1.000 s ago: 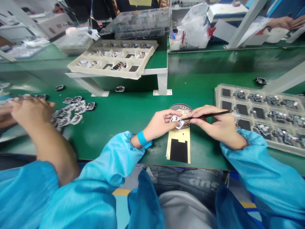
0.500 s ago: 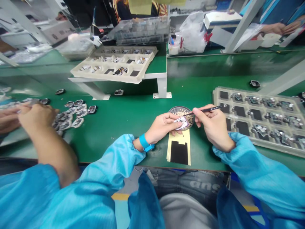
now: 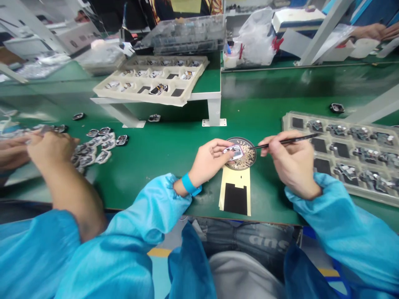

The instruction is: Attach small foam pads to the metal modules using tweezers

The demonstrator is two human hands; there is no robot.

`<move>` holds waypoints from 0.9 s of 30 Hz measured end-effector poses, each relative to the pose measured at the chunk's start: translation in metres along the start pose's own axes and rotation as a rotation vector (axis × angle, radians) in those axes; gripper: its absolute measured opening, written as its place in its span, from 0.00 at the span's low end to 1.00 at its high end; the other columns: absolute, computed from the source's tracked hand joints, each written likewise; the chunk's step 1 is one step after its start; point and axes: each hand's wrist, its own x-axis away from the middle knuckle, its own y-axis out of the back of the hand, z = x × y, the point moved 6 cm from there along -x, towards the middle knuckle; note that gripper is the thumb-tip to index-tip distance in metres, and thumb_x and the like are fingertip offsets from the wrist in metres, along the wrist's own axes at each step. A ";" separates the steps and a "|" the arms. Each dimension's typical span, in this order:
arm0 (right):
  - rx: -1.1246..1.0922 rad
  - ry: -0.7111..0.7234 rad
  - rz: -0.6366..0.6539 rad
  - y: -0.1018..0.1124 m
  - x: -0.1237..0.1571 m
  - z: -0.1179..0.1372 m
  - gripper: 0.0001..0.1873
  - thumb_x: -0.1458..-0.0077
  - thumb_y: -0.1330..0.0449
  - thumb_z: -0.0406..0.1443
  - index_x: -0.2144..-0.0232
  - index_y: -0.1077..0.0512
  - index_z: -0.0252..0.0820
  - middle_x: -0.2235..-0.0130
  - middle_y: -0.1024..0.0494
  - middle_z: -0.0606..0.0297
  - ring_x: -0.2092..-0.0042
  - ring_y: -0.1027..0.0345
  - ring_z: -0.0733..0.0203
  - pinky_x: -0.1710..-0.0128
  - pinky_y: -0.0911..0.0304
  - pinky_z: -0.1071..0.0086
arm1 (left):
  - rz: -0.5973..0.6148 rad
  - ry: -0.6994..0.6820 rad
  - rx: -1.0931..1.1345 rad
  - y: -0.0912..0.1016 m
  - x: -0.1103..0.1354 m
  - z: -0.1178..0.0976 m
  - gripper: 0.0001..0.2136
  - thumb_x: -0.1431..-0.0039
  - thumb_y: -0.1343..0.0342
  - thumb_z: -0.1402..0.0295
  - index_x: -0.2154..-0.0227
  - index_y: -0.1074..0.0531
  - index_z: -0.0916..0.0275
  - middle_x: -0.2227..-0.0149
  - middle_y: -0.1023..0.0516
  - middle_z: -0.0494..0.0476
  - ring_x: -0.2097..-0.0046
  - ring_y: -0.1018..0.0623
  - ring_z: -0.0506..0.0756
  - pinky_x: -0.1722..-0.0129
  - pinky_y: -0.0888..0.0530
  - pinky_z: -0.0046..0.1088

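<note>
My left hand (image 3: 209, 161) is closed on a small white-rimmed electronic housing (image 3: 237, 152), pinched between thumb and fingers. Below the housing lies a round dish (image 3: 251, 160) scattered with tiny pale and dark pieces. Black tweezers (image 3: 294, 140) are gripped in my right hand (image 3: 291, 164); their tip points left, over the dish's right part and apart from the housing. Whether the tip holds anything is too small to tell. A yellow backing sheet (image 3: 229, 177) with a black rectangle (image 3: 235, 199) extends from under the dish toward the table's front edge.
At right sits a compartment tray (image 3: 288, 124) of electronic parts. Another parts tray (image 3: 179, 99) rests on a raised shelf (image 3: 213, 109). Several similar housings (image 3: 89, 155) lie left, near a co-worker's hands (image 3: 51, 151). One dark housing (image 3: 337, 108) lies at the back right.
My right hand has drawn the tweezers right, away from the housing. The housing in my left hand has shifted slightly left and up, uncovering more of the dish.
</note>
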 end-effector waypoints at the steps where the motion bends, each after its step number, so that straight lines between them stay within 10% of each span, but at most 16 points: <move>1: 0.062 0.078 0.015 -0.001 0.002 0.007 0.10 0.44 0.30 0.37 0.64 0.28 0.45 0.62 0.18 0.66 0.63 0.22 0.63 0.61 0.24 0.67 | 0.019 0.026 0.034 0.000 -0.001 0.001 0.17 0.45 0.32 0.63 0.57 0.25 0.67 0.62 0.17 0.61 0.67 0.19 0.52 0.73 0.26 0.23; 18: 0.391 0.201 0.144 -0.011 0.013 0.006 0.08 0.46 0.29 0.34 0.63 0.23 0.44 0.60 0.18 0.62 0.56 0.22 0.56 0.52 0.24 0.58 | 0.055 -0.090 0.073 -0.001 0.001 -0.008 0.20 0.43 0.31 0.63 0.51 0.22 0.66 0.50 0.18 0.66 0.50 0.18 0.59 0.52 0.20 0.32; 27: 0.511 0.224 0.388 -0.027 0.016 0.008 0.07 0.46 0.28 0.36 0.64 0.21 0.45 0.63 0.17 0.68 0.60 0.22 0.64 0.55 0.27 0.69 | 0.012 -0.082 0.127 0.001 -0.001 -0.003 0.22 0.46 0.30 0.63 0.50 0.23 0.66 0.50 0.19 0.66 0.54 0.18 0.57 0.63 0.21 0.26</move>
